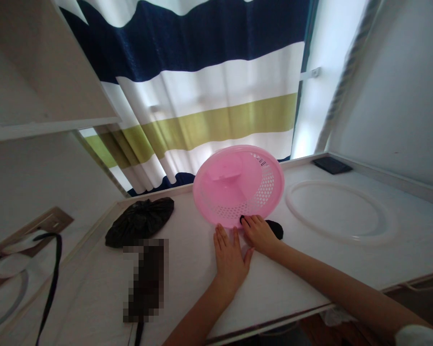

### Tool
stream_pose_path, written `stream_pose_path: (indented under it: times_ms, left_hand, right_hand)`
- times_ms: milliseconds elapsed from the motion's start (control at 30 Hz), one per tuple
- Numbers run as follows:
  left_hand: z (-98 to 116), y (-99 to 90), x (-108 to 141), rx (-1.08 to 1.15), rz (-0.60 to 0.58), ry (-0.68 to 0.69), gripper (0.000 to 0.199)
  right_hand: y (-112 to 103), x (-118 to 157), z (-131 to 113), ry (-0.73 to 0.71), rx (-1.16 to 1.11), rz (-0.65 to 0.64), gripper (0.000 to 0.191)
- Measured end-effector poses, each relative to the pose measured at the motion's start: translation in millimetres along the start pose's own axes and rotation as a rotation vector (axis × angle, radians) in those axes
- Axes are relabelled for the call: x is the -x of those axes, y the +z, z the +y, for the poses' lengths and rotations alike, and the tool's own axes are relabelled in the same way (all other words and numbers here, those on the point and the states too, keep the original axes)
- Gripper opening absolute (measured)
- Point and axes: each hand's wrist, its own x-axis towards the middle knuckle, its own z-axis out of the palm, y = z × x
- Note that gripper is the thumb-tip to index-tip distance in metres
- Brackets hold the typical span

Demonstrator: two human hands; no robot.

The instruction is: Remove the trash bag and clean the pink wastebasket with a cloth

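A round pink plastic basket [226,190] with a perforated side and a divider inside stands tilted against the curtain, its opening facing me. My left hand [231,262] lies flat on the white table, fingers stretched out and fingertips at the basket's lower rim. Just to its right, my right hand [259,233] is closed over a small black cloth-like thing [275,229] at the same rim. Parts of that black thing stick out on both sides of the hand; its middle is hidden under the fingers.
On the left lie a knotted black plastic bag [140,221] and a blurred-out dark object [147,278]. A white ring [290,204] and a flat black item [332,165] lie on the right. A wall socket [54,221] with plugs and cables is at far left. Behind hangs a striped curtain [220,81].
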Motion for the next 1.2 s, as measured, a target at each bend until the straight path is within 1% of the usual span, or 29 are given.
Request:
stream_pose_path:
  times_ms: [200, 333, 567, 767, 833, 867, 933, 967, 1000, 1033, 1067, 1100, 1133, 1167, 1200]
  left_hand:
    - [1, 3.4, 6, -0.007, -0.064, -0.009, 0.072]
    - [2, 3.7, 7, -0.025, -0.078, -0.007, 0.073]
    - [3, -0.4, 5, -0.035, -0.069, 0.006, 0.073]
    - [6, -4.6, 5, -0.018, -0.032, 0.018, 0.072]
    - [3, -10.2, 1, -0.003, -0.028, 0.039, 0.067]
    - [0, -14.4, -3, 0.013, -0.021, 0.057, 0.061]
    - [-11, -25.1, -14, 0.057, 0.028, 0.103, 0.045]
    - [-19, -30.7, -20, 0.083, 0.096, 0.108, 0.04]
    - [-29, -36.0, -26, 0.104, 0.188, 0.117, 0.04]
    - [-39, -40.4, -32, 0.121, 0.286, 0.113, 0.043]
    - [-50, -43.5, -38, 0.139, 0.393, 0.086, 0.047]
    - [-60, -45.1, -42, 0.16, 0.476, 0.039, 0.052]
    - [-69, -45.3, -45, 0.183, 0.525, -0.004, 0.059]
    - [-77, -44.0, -48, 0.201, 0.542, -0.027, 0.064]
    - [-84, -41.7, -49, 0.216, 0.529, -0.037, 0.067]
  right_hand:
    - [2, -2, -2, -0.034, 0.01, 0.024, 0.035]
    - [3, -2, -2, -0.047, 0.022, 0.032, 0.034]
    - [4, -1, -2, -0.053, 0.017, 0.032, 0.035]
    - [2, -2, -1, -0.065, -0.002, 0.024, 0.035]
    - [2, -2, -1, -0.064, -0.005, 0.019, 0.036]
    - [2, -2, -1, -0.064, -0.006, 0.017, 0.036]
    - [2, -2, -1, -0.066, -0.009, 0.011, 0.038]
    - [2, -2, -1, -0.068, -0.009, 0.007, 0.038]
    - [2, -2, -1, -0.068, -0.008, 0.002, 0.039]
    - [2, -3, -1, -0.067, -0.007, -0.004, 0.039]
    - [2, -3, -1, -0.066, -0.005, -0.01, 0.04]
    - [2, -3, -1, -0.067, -0.004, -0.015, 0.04]
    - [2, -3, -1, -0.068, -0.005, -0.02, 0.04]
    - [2, -3, -1, -0.07, -0.006, -0.022, 0.04]
    - [2, -3, -1, -0.069, -0.007, -0.023, 0.04]
